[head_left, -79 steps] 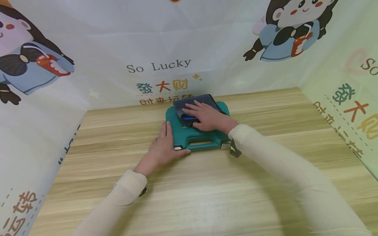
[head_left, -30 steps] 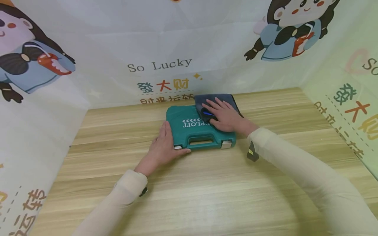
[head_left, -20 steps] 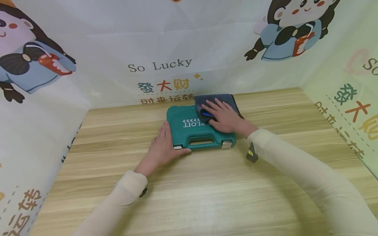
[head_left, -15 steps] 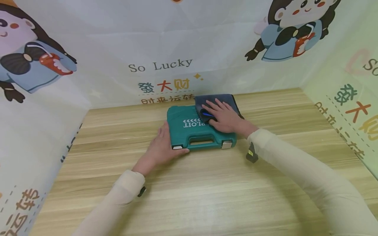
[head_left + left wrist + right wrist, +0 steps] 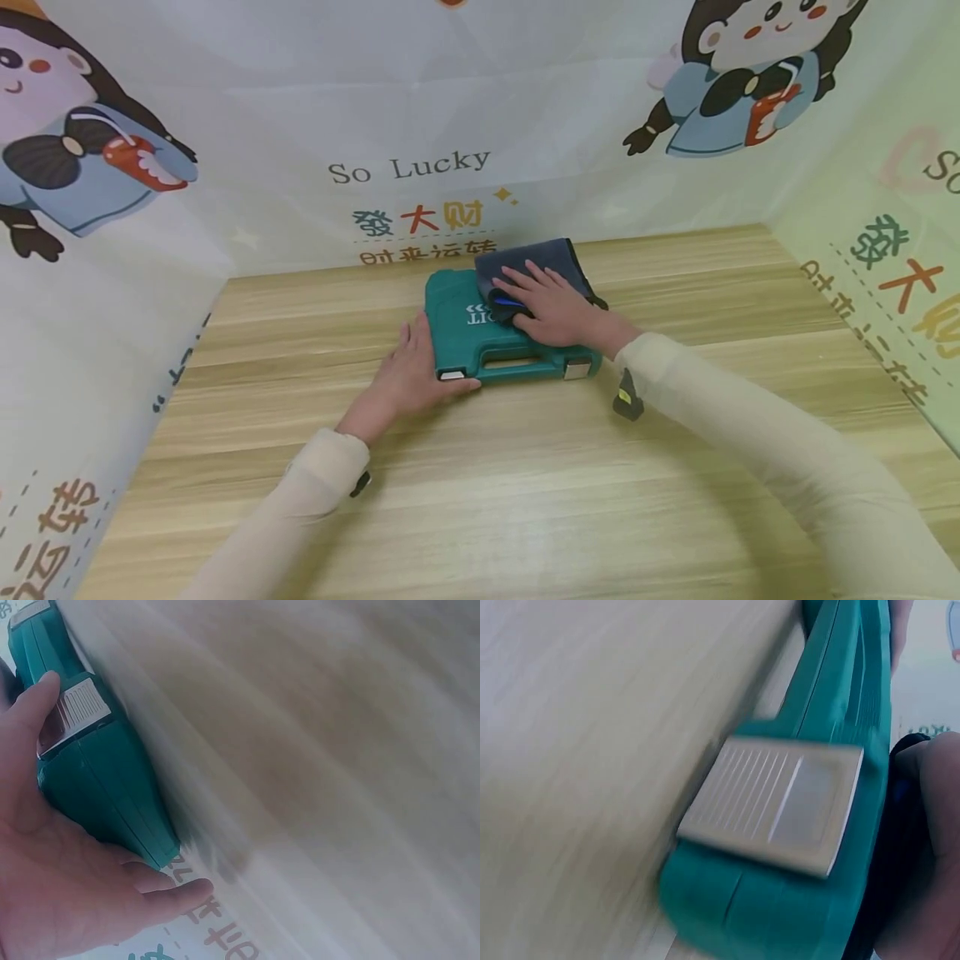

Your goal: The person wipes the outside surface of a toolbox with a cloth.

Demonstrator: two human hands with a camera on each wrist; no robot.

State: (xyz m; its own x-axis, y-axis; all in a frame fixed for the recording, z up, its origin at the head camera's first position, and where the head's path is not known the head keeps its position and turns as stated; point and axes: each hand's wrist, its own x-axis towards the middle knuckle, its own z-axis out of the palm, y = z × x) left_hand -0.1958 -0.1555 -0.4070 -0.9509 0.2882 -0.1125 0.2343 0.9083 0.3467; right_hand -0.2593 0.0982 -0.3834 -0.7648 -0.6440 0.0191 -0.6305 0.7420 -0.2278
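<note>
In the foreground, two pale sleeves point(image 5: 750, 450) reach in over a wood-grain table point(image 5: 495, 492), with a small dark device point(image 5: 627, 400) showing beneath the right cuff. The left hand point(image 5: 401, 379) lies against the near left corner of a green case point(image 5: 453, 333), its thumb along the front edge beside the left latch point(image 5: 452, 376) and its fingers, fairly straight, along the side. The case lies flat on the table, close to the back wall, with its handle point(image 5: 517, 376) toward the person; the left wrist view shows the thumb tip at the metal latch. At the other end of the front edge sits the right latch point(image 5: 772, 802). Beyond the handle, the right hand point(image 5: 555, 310) is spread wide and rests flat on a folded dark cloth point(image 5: 532, 252), which covers part of the lid and its white lettering point(image 5: 477, 318), upside down from here. A bright blue strip shows in the fold. Farthest off stands the white back wall point(image 5: 292, 108), printed with "So Lucky" and a cartoon figure point(image 5: 750, 92).
</note>
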